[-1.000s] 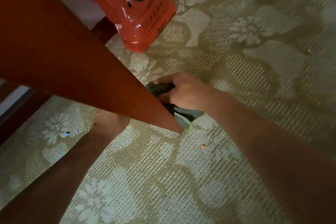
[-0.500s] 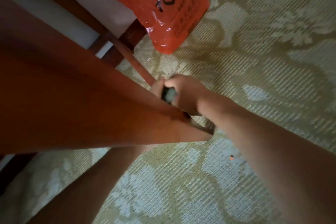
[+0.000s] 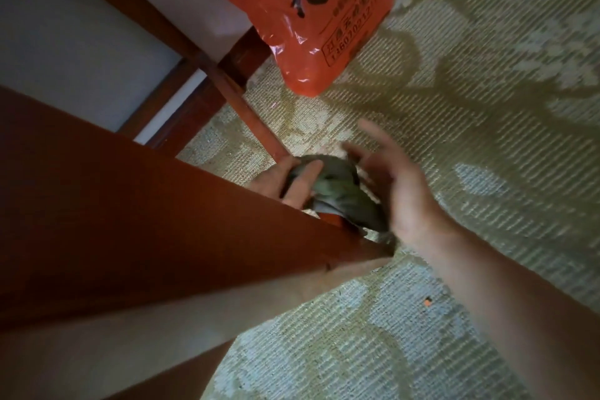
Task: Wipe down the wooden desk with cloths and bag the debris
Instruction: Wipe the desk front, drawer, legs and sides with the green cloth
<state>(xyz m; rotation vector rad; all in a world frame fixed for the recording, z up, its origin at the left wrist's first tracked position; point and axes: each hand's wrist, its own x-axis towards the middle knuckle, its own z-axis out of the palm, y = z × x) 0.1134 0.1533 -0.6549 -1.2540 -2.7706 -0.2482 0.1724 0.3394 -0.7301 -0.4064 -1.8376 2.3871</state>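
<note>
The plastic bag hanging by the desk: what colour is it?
Bright orange-red with black printed characters, the plastic bag shows best in the head view, the only one.

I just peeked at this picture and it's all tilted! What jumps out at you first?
The bright orange plastic bag with black writing hangs at the top. Below it, beside the red-brown wooden desk, the left hand holds a bunched green cloth while the right hand is open next to it, above the flowery carpet.

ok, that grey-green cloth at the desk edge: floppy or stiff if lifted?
Probably floppy: the grey-green cloth is bunched and creased where the left hand grips it. Likely light, since fingers alone hold it. Probably not slippery, looks like matte fabric.
</note>
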